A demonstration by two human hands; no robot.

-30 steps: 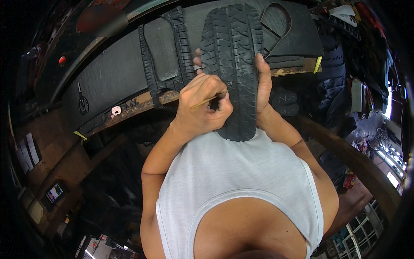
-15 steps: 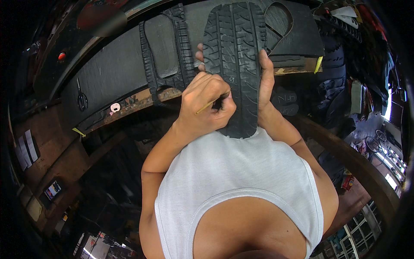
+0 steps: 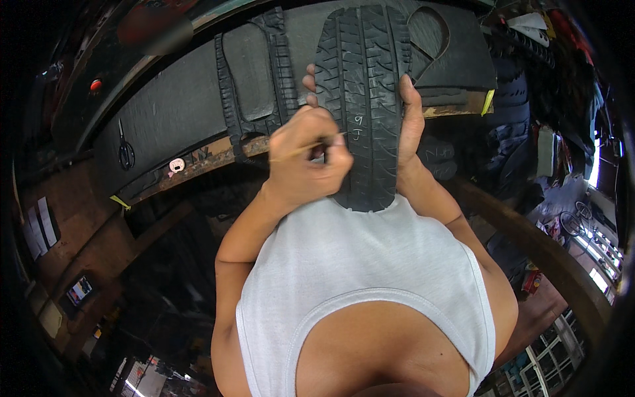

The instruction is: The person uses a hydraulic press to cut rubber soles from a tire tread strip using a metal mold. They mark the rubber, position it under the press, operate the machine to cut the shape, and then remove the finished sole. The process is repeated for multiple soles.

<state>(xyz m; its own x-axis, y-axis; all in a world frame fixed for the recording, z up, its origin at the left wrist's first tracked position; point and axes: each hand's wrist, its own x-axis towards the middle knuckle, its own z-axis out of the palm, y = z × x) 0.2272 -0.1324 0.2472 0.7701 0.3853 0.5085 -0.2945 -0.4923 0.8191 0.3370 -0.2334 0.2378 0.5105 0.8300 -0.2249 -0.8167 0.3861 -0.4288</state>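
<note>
A sole-shaped piece of black tyre tread [image 3: 370,73] stretches from my chest over the bench. My right hand [image 3: 411,126] is closed round it from beneath, thumb along its right edge and fingertips showing at its left edge. Pinched in my left hand [image 3: 301,159] is a thin yellowish pencil [image 3: 286,157], its point hidden or too blurred to make out. That hand rests over the lower left of the tread, beside small white handwritten marks [image 3: 358,129].
A cut-out tread frame [image 3: 284,69] lies on the dark rubber-topped bench [image 3: 178,99], left of the tread. Black scissors [image 3: 126,151] and a small pink round object [image 3: 176,165] are farther left. A curved strip [image 3: 448,36] lies at right, and a wooden beam [image 3: 529,231] runs below.
My left hand has shifted a little left and down with the pencil. More white marks show below the first one. The tread has moved slightly in my right hand.
</note>
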